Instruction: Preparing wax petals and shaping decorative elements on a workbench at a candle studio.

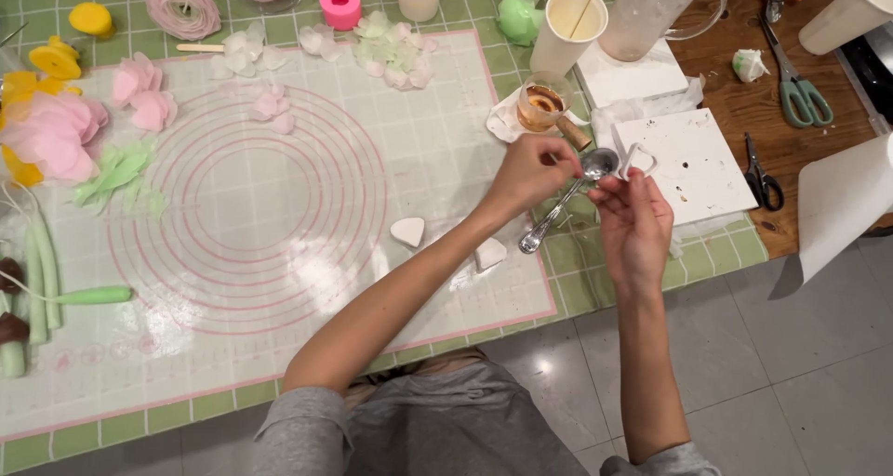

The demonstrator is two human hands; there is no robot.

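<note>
Both hands meet right of frame centre, over the right edge of the white silicone mat (279, 188) with pink rings. Left hand (532, 171) is closed, pinching a metal spoon (567, 197) near its bowl; the handle slants down-left over the mat edge. Right hand (634, 223) has its fingers curled around a small white heart-shaped cutter (638, 159), held just beside the spoon bowl; whether they touch is unclear.

Two white heart cutouts (407, 231) lie on the mat, lower left of the hands. A small glass jar (542, 104) with amber contents sits just above the hands, a paper cup (567, 30) with a stick in it behind that. A white tile (688, 165) lies right of the hands, black scissors (761, 180) beside it, green-handled scissors (798, 90) upper right. Pink and yellow flower pieces (56, 132) are at far left, on the green-checked tabletop (651, 253).
</note>
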